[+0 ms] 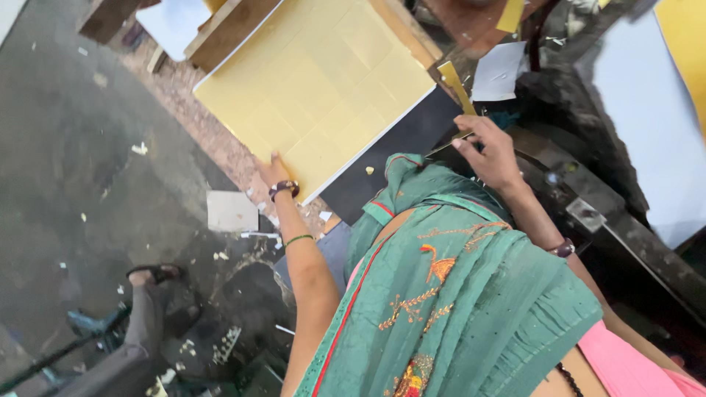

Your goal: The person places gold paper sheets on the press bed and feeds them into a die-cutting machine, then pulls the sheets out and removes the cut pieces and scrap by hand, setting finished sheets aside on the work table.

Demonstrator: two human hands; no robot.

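Clearly the biggest thing here is the yellow sheet (316, 81), scored into squares, lying flat on a dark tabletop (401, 143) with its near corner jutting past the edge. The left hand (273, 170) rests spread on that corner, gripping nothing. The right hand (491, 151), well apart from it, is pinched on a narrow yellow strip (456, 87) rising from the machine bed (588, 198). If the left hand's pressure eases, the overhanging sheet could slide or tip off. The thin strip could tear or crease if pulled at an angle, and the loose green scarf (471, 294) hanging close could snag.
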